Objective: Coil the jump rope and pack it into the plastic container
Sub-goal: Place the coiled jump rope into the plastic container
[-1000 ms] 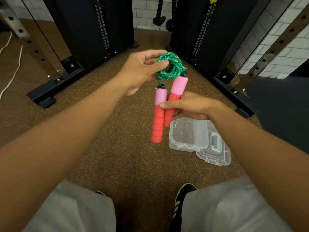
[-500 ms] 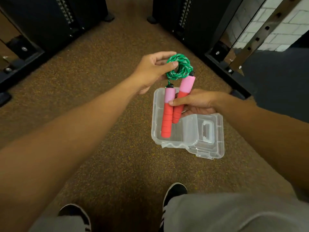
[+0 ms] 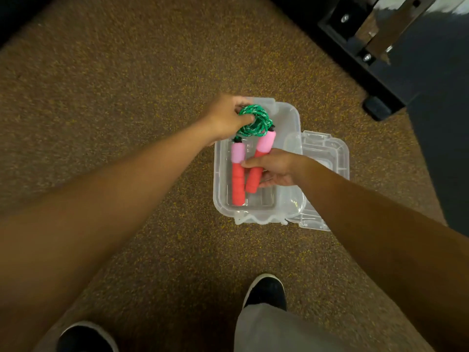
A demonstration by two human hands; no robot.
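The jump rope's green cord (image 3: 255,121) is wound into a small coil, pinched by my left hand (image 3: 227,118) over the far end of the clear plastic container (image 3: 291,115). Its two red and pink handles (image 3: 238,171) point toward me, down into the open box. My right hand (image 3: 275,168) grips the right-hand handle near its middle, thumb touching the left one. The container's clear lid (image 3: 327,151) lies open on the floor, partly under the box's right side.
Brown speckled rubber floor (image 3: 127,85) all around. A black gym machine base with a rubber foot (image 3: 375,107) stands at the upper right, beside a dark mat (image 3: 441,161). My two black shoes (image 3: 266,290) are at the bottom.
Both hands have carried the coiled rope down from chest height into the open container. My view has tilted down toward the floor.
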